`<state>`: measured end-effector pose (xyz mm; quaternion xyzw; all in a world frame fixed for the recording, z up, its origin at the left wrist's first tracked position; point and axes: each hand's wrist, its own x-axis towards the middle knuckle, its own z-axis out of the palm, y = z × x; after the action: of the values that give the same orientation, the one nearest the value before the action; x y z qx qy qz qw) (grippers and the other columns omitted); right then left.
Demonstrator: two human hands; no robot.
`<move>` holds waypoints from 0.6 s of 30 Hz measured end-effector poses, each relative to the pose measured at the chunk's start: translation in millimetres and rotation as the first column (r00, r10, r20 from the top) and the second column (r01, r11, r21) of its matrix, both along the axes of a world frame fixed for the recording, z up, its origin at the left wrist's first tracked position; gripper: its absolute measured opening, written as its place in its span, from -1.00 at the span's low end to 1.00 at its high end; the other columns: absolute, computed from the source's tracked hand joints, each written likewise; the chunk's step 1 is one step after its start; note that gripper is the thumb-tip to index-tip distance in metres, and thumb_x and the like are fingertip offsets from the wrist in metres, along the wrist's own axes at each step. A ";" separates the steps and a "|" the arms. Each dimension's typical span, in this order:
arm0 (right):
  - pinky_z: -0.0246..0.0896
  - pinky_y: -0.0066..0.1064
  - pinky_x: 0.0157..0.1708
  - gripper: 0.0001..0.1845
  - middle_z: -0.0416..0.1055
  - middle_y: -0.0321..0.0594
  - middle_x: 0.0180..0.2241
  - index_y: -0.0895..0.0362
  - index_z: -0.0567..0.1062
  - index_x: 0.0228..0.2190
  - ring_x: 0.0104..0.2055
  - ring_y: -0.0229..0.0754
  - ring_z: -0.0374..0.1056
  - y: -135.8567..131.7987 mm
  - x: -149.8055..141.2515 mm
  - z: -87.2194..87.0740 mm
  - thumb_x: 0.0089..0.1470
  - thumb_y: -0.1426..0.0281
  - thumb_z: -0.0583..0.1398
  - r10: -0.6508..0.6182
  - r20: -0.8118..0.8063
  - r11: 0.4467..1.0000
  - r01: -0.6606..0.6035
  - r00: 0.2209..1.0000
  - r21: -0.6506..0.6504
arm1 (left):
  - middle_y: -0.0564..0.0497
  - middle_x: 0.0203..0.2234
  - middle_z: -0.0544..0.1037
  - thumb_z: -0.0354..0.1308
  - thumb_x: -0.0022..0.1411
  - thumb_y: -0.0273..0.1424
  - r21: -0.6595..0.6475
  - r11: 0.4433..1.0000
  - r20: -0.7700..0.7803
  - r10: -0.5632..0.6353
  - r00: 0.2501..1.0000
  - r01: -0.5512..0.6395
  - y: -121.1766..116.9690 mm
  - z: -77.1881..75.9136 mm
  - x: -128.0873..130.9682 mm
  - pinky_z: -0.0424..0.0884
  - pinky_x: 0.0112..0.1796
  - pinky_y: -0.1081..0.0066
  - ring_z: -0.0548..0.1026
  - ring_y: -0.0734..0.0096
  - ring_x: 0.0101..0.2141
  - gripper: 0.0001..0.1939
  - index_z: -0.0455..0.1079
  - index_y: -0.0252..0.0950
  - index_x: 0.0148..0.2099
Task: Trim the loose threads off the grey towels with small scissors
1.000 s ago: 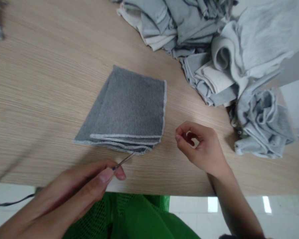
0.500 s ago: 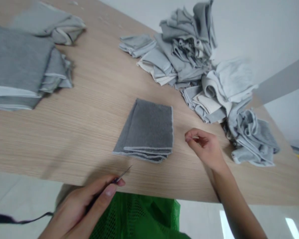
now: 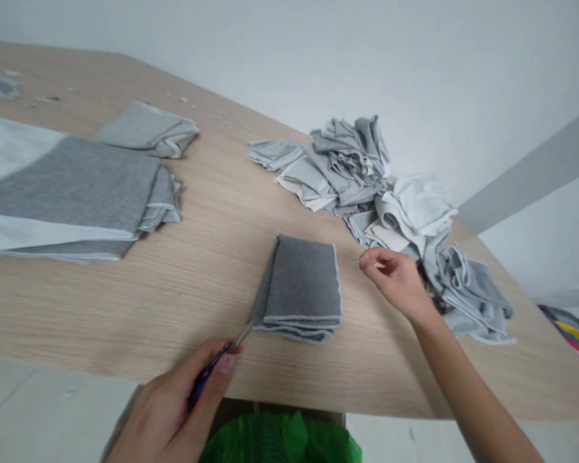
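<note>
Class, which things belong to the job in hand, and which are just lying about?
Likely the job:
purple-handled tool in the left hand
dark folded cloth between the hands

Apparently lying about:
jumbled cloth heap, right
grey-and-white cloths, left

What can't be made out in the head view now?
Tool: head view; left hand hides part of the handle.
Right hand: head view; curled fingers hide whether it pinches anything small.
Folded cloth: head view; top layer hides the inner ones.
Cloth stack: head view; left edge cuts it off.
Green net: head view; bottom edge cuts it off.
</note>
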<state>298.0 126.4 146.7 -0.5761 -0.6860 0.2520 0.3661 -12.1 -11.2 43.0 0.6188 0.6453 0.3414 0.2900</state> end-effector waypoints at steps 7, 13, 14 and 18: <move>0.11 -0.46 -0.48 -0.81 0.38 -0.29 -0.52 0.19 0.54 -0.44 -0.49 -0.29 0.23 32.7 -32.0 7.1 -0.01 0.31 0.22 0.054 0.038 0.998 -0.054 0.998 0.010 | 0.08 -0.27 0.69 0.01 0.34 -0.02 0.195 0.977 -0.009 0.084 0.996 -0.080 29.0 11.2 -17.3 0.52 -0.31 0.51 0.64 0.32 -0.28 -0.61 0.47 -0.15 -0.05; 0.14 -0.44 -0.43 -0.82 0.40 -0.28 -0.53 0.19 0.53 -0.47 -0.47 -0.26 0.28 78.1 -64.8 9.5 -0.03 0.34 0.18 0.135 0.111 0.989 -0.141 0.985 0.044 | 0.08 -0.24 0.70 0.02 0.33 -0.04 0.222 0.969 0.087 0.091 0.992 -0.109 38.2 3.5 -32.0 0.57 -0.25 0.50 0.67 0.28 -0.21 -0.63 0.52 -0.14 -0.12; 0.15 -0.44 -0.41 -0.82 0.41 -0.28 -0.53 0.19 0.53 -0.47 -0.47 -0.26 0.29 86.8 -70.9 9.8 -0.04 0.35 0.17 0.146 0.139 0.987 -0.154 0.979 0.052 | 0.08 -0.23 0.70 0.02 0.34 -0.06 0.216 0.971 0.099 0.084 0.992 -0.104 38.6 1.8 -34.6 0.58 -0.24 0.50 0.67 0.29 -0.19 -0.64 0.52 -0.14 -0.12; 0.16 -0.43 -0.38 -0.83 0.43 -0.26 -0.54 0.18 0.52 -0.50 -0.46 -0.24 0.31 122.8 -96.2 9.0 -0.06 0.36 0.15 0.165 0.224 0.980 -0.185 0.961 0.073 | 0.07 -0.20 0.70 0.04 0.34 -0.11 0.207 0.976 0.111 0.042 0.993 -0.065 39.0 -5.2 -42.2 0.57 -0.19 0.51 0.67 0.32 -0.19 -0.68 0.55 -0.13 -0.09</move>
<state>201.9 249.2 155.7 -0.5196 -0.7810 0.1870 0.2918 -54.2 27.8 37.8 0.6093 0.6058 0.4477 0.2477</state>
